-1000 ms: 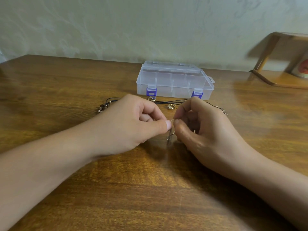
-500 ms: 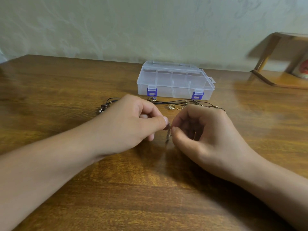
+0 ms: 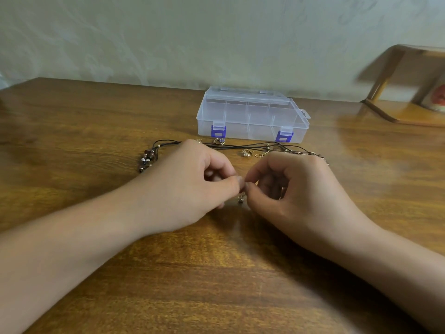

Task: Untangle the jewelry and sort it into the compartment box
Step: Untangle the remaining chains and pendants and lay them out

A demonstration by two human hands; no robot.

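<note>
The right hand [image 3: 296, 189] has shifted since half a second ago: its curled fingers [image 3: 258, 168], which had dropped low toward the brown wooden tabletop [image 3: 216, 273], are lifted again, with the thumb tip brought up against the tip of the left hand [image 3: 187, 182] thumb. The small silvery metal jewelry piece [image 3: 241, 196] pinched between them now hangs just below the meeting thumbs, more hidden than a second ago. The left hand's lower fingers have tucked further under.
</note>
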